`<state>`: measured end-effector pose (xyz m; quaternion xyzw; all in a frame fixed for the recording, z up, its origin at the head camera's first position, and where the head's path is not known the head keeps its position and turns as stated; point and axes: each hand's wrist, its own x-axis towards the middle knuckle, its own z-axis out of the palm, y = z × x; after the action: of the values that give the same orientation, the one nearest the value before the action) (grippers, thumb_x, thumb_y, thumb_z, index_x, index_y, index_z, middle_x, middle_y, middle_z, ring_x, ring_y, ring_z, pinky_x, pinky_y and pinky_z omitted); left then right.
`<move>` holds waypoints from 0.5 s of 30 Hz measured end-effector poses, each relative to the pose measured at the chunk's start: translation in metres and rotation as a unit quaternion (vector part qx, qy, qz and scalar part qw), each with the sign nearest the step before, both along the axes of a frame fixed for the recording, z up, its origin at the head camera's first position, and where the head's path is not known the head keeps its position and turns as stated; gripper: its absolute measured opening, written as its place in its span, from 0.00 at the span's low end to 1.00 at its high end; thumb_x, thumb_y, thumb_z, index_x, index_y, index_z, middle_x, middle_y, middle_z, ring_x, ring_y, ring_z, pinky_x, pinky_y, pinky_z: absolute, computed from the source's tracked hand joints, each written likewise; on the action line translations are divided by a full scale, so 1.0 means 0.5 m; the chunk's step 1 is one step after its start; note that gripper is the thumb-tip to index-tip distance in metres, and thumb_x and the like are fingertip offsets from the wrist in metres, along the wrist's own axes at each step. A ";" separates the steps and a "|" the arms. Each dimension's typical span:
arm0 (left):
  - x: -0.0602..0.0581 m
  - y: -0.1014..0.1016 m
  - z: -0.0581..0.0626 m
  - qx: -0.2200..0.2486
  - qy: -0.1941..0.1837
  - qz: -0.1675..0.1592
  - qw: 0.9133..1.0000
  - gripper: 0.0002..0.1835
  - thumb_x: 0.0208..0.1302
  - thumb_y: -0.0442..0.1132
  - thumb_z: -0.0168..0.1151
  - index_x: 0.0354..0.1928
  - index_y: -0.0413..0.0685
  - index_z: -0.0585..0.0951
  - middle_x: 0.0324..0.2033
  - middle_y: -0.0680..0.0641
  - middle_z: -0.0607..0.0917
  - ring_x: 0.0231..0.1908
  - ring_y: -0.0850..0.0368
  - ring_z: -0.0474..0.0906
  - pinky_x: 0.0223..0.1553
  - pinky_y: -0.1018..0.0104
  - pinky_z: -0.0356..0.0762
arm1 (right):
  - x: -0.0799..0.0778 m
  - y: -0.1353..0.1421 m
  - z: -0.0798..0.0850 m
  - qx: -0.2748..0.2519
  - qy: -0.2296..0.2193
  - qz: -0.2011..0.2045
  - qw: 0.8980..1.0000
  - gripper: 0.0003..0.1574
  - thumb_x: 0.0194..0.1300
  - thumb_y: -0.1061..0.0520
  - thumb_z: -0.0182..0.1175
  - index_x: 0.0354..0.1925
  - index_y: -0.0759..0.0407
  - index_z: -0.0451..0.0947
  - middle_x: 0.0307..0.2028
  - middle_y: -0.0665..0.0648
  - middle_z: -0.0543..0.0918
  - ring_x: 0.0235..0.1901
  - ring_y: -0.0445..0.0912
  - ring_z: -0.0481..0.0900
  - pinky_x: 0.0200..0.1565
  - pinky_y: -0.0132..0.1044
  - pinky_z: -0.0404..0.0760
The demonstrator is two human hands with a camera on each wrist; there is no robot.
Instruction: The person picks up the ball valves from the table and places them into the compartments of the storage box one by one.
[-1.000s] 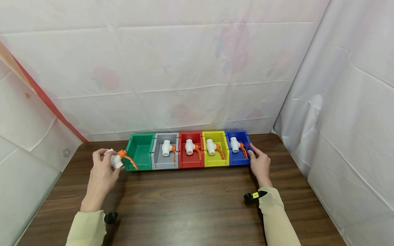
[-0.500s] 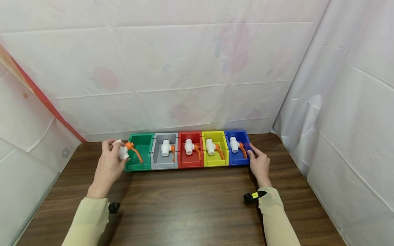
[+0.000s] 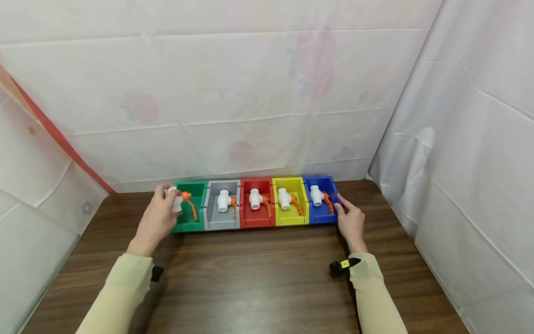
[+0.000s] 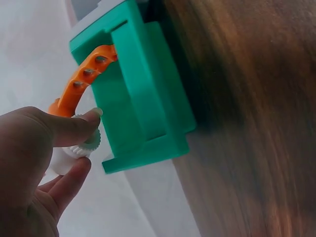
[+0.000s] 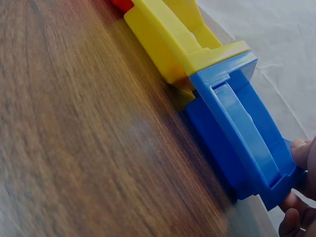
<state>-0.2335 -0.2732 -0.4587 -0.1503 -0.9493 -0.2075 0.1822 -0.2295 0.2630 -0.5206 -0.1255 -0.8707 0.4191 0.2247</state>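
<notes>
My left hand point(image 3: 156, 220) pinches a white ball valve point(image 3: 178, 205) with an orange lever handle, over the left side of the green bin point(image 3: 188, 227). In the left wrist view, thumb and fingers hold the white body of the valve, and its orange handle point(image 4: 81, 79) reaches across the bin opening. At the other end of the row, my right hand point(image 3: 351, 225) grips the right wall of the blue bin point(image 3: 323, 220). Its thumb is at the wall's inner side, with fingers outside, in the right wrist view.
Between the end bins stand a grey bin point(image 3: 219, 223), a red bin point(image 3: 257, 222) and a yellow bin point(image 3: 292, 220). These and the blue bin each hold one similar valve. The row sits on the wooden table point(image 3: 250, 278) near the white back curtain point(image 3: 250, 93).
My left hand has moved right with the ball valve, from beside the green bin to over it. The right hand stays at the blue bin.
</notes>
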 end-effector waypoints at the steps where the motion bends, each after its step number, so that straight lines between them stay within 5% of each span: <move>1: -0.002 0.002 -0.003 -0.004 -0.001 -0.004 1.000 0.31 0.48 0.19 0.73 0.54 0.38 0.73 0.60 0.30 0.63 0.50 0.31 0.70 0.48 0.33 0.74 | -0.001 0.000 0.000 0.000 0.001 0.000 1.000 0.23 0.71 0.54 0.63 0.63 0.49 0.79 0.57 0.62 0.81 0.60 0.59 0.76 0.59 0.58 0.71; 15: -0.019 0.014 -0.031 -0.053 -0.022 -0.007 0.998 0.31 0.49 0.24 0.75 0.56 0.41 0.74 0.61 0.32 0.64 0.51 0.33 0.72 0.44 0.36 0.78 | 0.001 0.001 0.000 -0.003 -0.004 0.004 1.000 0.23 0.71 0.52 0.63 0.63 0.46 0.80 0.56 0.62 0.81 0.60 0.57 0.76 0.59 0.56 0.72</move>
<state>-0.2430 -0.2663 -0.4744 -0.1621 -0.9617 -0.1611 0.1512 -0.2291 0.2632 -0.5204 -0.1246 -0.8705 0.4225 0.2197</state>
